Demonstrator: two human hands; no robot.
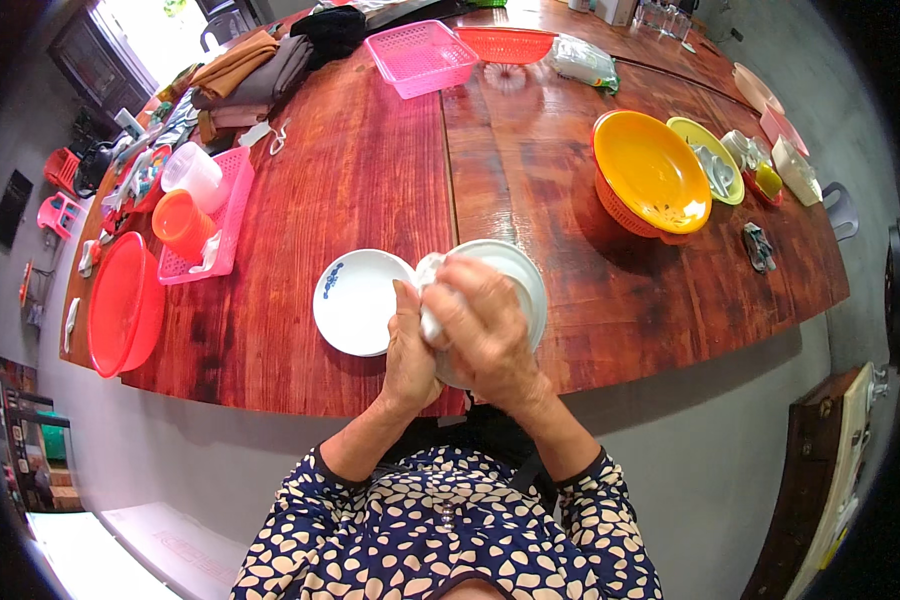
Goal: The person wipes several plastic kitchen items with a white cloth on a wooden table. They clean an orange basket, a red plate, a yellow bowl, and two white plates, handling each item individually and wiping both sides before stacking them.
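Near the table's front edge, a round white plate (530, 290) is mostly covered by my hands. My left hand (410, 350) grips its left side, thumb up on top and fingers hidden below. Over the plate, my right hand (485, 325) is closed round a bunched white cloth (431, 270) pressed near the plate's left side; its fingers are slightly blurred. Just left of my hands, a second white plate (355, 305) with a small blue pattern at its rim lies on the table.
At left stand a red basin (128, 305) and a pink tray (232, 215) holding an orange cup (183, 222) and a clear container (192, 172). An orange basin (652, 170) stands at right, beside a yellow-green bowl (682, 130). Pink (422, 55) and red (505, 43) baskets sit farther back.
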